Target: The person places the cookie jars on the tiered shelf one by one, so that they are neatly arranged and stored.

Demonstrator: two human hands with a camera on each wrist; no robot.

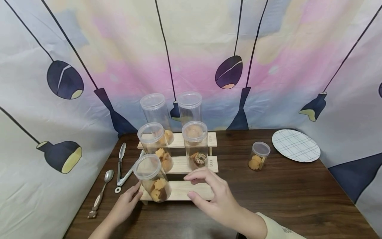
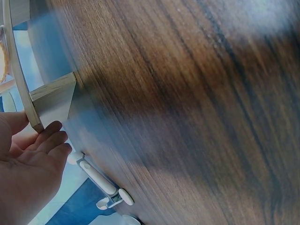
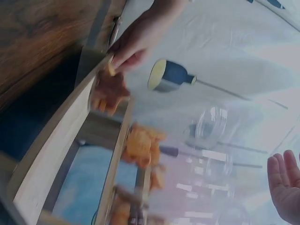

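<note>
My left hand [image 1: 126, 203] holds the left end of the lowest tier of a wooden stepped rack [image 1: 180, 191]. In the left wrist view, the thumb of the left hand [image 2: 35, 171] lies over the board's edge and the fingers curl beneath it. Beside that hand, a clear lidded jar of cookies [image 1: 152, 181] stands on the lowest tier. My right hand [image 1: 219, 199] hovers over the tier's right end, thumb and fingers apart, with nothing in it. Behind it, on the middle tier, is a jar with a sprinkled chocolate ring cookie [image 1: 200, 159].
Another cookie jar [image 1: 158, 142] stands on the middle tier; two tall jars occupy the top one. Metal tongs [image 1: 120, 171] and a spoon [image 1: 100, 192] lie left of the rack. Rightward are a small cookie jar [image 1: 259, 156] and a checked plate [image 1: 296, 145]. A printed cloth hangs behind.
</note>
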